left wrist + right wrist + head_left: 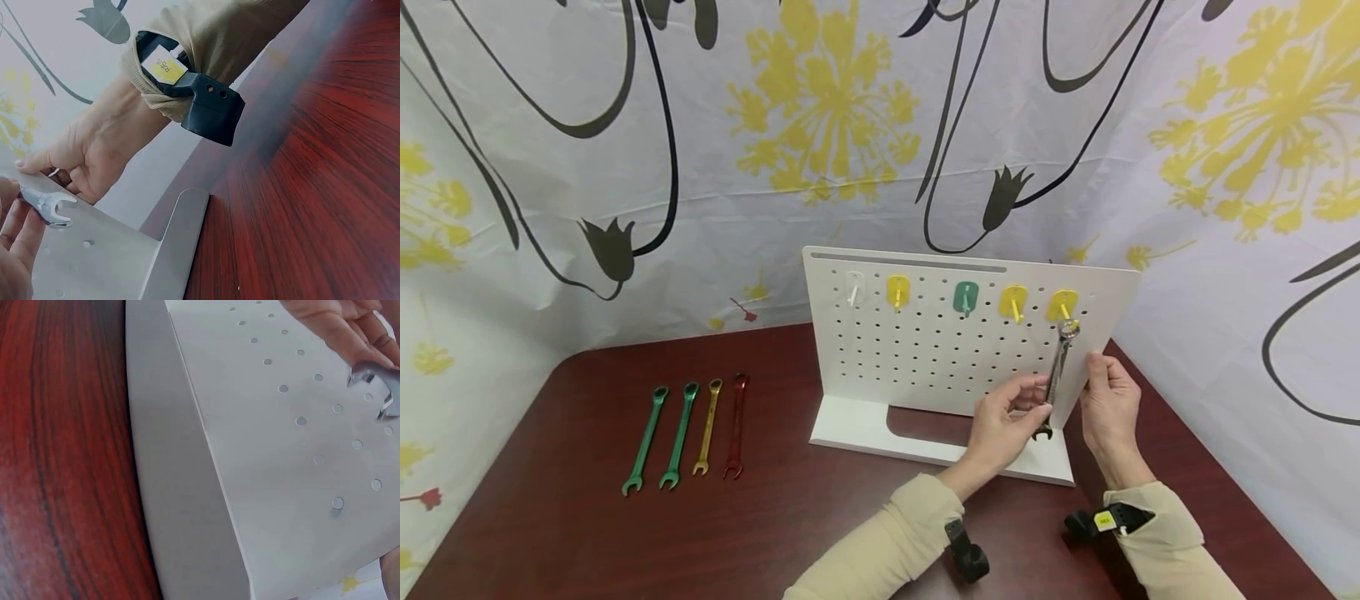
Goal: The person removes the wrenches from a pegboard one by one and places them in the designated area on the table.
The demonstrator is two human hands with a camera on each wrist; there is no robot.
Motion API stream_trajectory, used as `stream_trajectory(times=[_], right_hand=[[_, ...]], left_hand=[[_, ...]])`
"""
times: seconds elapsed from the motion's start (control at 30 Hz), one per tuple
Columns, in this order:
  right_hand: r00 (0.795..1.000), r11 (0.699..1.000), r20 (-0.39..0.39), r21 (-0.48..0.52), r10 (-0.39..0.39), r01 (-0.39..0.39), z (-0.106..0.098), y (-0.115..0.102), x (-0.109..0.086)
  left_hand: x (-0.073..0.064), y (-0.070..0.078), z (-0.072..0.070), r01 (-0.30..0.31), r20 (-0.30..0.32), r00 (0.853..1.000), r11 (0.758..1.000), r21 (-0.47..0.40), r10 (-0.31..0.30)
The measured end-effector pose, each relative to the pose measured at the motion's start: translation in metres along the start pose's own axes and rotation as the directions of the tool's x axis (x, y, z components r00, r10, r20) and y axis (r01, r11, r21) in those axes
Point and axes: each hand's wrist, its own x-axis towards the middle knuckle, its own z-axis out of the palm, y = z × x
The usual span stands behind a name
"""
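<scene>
My left hand (1006, 418) pinches a silver combination wrench (1057, 371) between thumb and fingers. The wrench stands nearly upright, its ring end overlapping the rightmost yellow hook (1062, 305) in the head view. Its open-ended jaw points down and shows close up in the left wrist view, where the wrench (52, 208) lies in front of the white board. At the right edge of the white pegboard (917, 350), my right hand (1111, 410) grips the panel with the thumb on the front; its other fingers are mostly hidden behind.
Across the pegboard's top run a white hook (854, 288), another yellow hook (898, 292), a green hook (966, 297) and a third yellow hook (1013, 303). Left on the dark red table (587, 533) lie two green wrenches (646, 442), a gold wrench (708, 427) and a red wrench (737, 425).
</scene>
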Motion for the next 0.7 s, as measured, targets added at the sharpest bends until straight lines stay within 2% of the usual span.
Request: stream_trajectory(times=[0.13,0.33,0.37,0.5,0.7], right_hand=[[1.000,1.000,-0.005,-0.004,0.003,-0.003,0.000,0.000,0.000],[1.000,1.000,0.003,0.007,0.004,-0.004,0.001,-0.001,0.000],[1.000,1.000,0.003,0.005,0.005,-0.005,0.001,-0.002,-0.001],[1.000,1.000,0.001,0.001,0.014,-0.014,0.001,-0.002,0.000],[0.999,0.999,-0.009,-0.008,0.037,-0.037,0.001,-0.003,0.000]], left_hand=[[-0.001,0.007,-0.007,0.050,0.062,0.997,0.997,-0.050,-0.047],[0.000,-0.015,-0.010,0.134,0.155,0.981,0.987,-0.087,-0.120],[0.000,-0.018,-0.012,0.157,0.174,0.975,0.982,-0.105,-0.137],[0.001,-0.012,-0.022,0.228,0.238,0.953,0.961,-0.157,-0.187],[0.004,0.000,-0.034,0.361,0.348,0.900,0.895,-0.263,-0.261]])
